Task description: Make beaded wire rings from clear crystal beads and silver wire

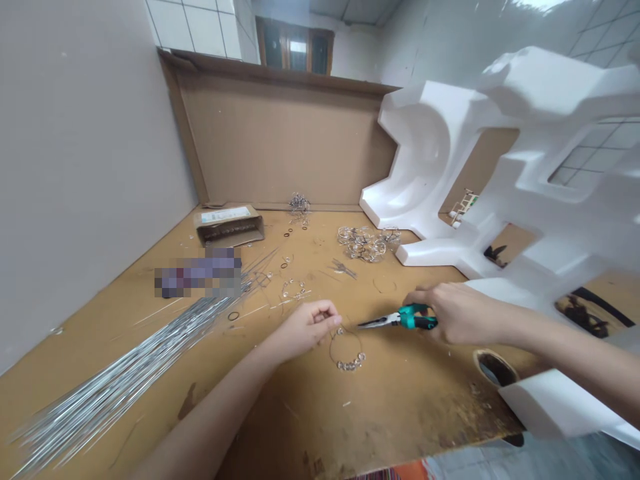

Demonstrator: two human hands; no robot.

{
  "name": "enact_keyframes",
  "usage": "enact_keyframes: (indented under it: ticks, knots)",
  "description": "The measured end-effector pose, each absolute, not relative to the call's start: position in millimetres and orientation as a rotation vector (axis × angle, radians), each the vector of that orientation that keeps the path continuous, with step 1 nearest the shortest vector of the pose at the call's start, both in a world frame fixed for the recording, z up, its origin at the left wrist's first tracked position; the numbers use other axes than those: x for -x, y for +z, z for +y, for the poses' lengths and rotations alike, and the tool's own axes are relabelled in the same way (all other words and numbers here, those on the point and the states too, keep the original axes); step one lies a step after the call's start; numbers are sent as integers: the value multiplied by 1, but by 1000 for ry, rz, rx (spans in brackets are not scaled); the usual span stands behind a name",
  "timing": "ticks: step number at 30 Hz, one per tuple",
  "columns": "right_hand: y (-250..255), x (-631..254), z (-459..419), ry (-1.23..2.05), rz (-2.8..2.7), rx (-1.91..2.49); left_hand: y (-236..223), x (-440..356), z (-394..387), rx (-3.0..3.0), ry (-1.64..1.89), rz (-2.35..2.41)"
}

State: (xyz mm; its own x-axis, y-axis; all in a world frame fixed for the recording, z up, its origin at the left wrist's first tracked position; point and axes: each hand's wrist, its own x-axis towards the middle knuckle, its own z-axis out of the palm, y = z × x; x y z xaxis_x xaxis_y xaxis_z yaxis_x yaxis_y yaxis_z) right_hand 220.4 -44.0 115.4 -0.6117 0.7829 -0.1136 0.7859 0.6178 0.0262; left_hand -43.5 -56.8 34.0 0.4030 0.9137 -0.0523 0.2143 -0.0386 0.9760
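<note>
The camera rides on my head, facing forward and tipped down, so it looks over my forearms at my left hand [307,328] and right hand [463,313], both close below it. The bench [380,407] runs away from me to a cardboard panel [280,140], with a window [295,45] farther off. On the right, foam [525,167] crowds the view and seems to block part of the bench.
</note>
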Motion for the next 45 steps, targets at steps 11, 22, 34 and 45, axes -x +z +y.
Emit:
enact_keyframes:
  ticks: [11,22,34,45]
  knots:
    - [106,-220,-49,997,2991,-858,21,41,-49,-1044,905,728]
    - [109,-203,-52,1186,2935,-764,27,36,-54,-969,923,721]
    - [108,-201,-56,1196,2941,-731,27,36,-55,-988,909,716]
    - [107,-201,-56,1239,2940,-724,22,37,-54,-1007,880,705]
